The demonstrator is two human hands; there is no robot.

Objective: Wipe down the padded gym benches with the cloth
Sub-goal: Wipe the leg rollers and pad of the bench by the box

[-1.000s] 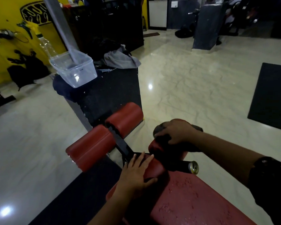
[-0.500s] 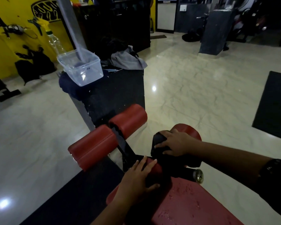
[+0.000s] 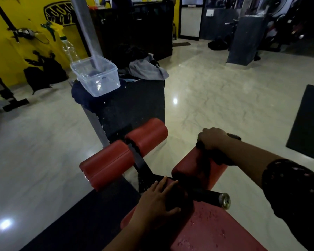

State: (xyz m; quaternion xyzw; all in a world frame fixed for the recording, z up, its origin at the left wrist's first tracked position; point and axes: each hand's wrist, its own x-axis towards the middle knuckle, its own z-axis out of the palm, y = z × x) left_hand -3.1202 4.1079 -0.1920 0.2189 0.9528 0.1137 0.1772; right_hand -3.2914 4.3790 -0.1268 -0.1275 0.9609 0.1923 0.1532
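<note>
Droplets (image 3: 209,217) bead the red bench (image 3: 217,232), glossy floor (image 3: 216,87) around; right hand (image 3: 212,138) clutches cloth (image 3: 220,158), left hand (image 3: 158,198) lies flat.

open floor (image 3: 216,105) right of the red rollers (image 3: 107,165), black block (image 3: 138,105) close behind them, bar end (image 3: 224,201) jutting right

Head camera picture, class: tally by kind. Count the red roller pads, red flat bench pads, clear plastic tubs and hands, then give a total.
Red roller pads: 3
Red flat bench pad: 1
Clear plastic tub: 1
Hands: 2, the left hand lying flat, the right hand gripping the cloth
Total: 7
</note>
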